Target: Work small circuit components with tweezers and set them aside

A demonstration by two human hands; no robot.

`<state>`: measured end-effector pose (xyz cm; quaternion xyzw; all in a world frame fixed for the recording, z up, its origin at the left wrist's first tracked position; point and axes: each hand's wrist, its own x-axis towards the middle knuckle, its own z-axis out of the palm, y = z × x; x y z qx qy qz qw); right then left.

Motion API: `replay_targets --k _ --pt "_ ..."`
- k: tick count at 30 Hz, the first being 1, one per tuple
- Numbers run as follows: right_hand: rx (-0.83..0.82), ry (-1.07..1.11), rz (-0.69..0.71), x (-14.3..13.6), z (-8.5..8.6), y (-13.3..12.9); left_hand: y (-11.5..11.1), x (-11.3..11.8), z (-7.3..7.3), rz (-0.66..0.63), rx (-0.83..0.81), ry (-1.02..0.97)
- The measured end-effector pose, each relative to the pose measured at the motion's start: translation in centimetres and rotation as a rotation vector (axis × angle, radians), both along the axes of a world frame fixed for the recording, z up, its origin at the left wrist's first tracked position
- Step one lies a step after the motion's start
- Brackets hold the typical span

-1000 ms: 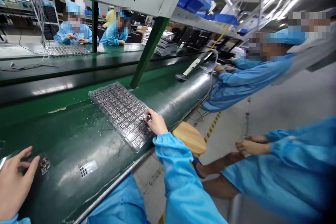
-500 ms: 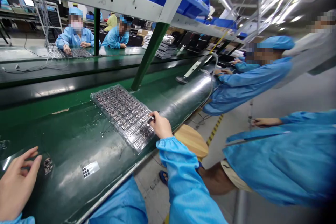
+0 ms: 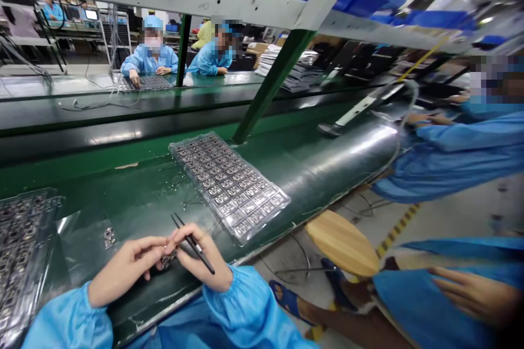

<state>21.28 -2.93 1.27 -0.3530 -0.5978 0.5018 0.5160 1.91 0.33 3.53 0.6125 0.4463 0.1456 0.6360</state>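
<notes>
Head camera: my left hand (image 3: 131,264) pinches a board (image 3: 168,259) by the fingertips of my right hand (image 3: 207,259), which grips tweezers (image 3: 197,253). The board hovers over the bench (image 3: 303,166), between the left tray (image 3: 58,211) and middle tray (image 3: 284,200).

The person wears a bright blue garment, with a loose left sleeve (image 3: 71,319) at the lower left of the frame and a loose right sleeve (image 3: 260,308) at the lower middle. Both sleeves are gathered in small folds at the wrist; the left hand (image 3: 131,263) and the right hand (image 3: 204,256) are bare.
</notes>
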Motion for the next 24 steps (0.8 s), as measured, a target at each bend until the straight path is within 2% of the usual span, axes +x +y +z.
replay_targets --k 2,4,8,11,14,20,24 --pt "-0.023 0.001 0.021 -1.1 -0.4 0.1 -0.1 0.1 -0.4 -0.003 -0.117 -0.086" --pt "-0.051 0.009 -0.027 -1.4 -0.8 0.2 -0.1 -0.1 -1.1 0.06 -0.195 -0.166" --pt "-0.253 0.166 -0.27 -2.2 -1.7 0.3 0.0 -0.4 -2.4 0.333 -0.196 -0.266" --pt "-0.403 0.256 -0.31 -3.3 -2.5 0.0 0.1 -0.2 -2.9 0.434 -0.214 -0.286" --pt "-0.466 0.29 -0.282 -4.3 -3.0 -0.3 -0.1 0.0 -2.9 0.428 -0.184 -0.262" --pt "-0.473 0.223 -0.347 -4.3 -3.1 -0.5 -0.6 0.1 -2.4 0.325 0.088 -0.042" --pt "-0.484 0.155 -0.252 -3.8 -2.8 -0.9 -0.5 -0.2 -2.1 0.295 0.238 0.098"
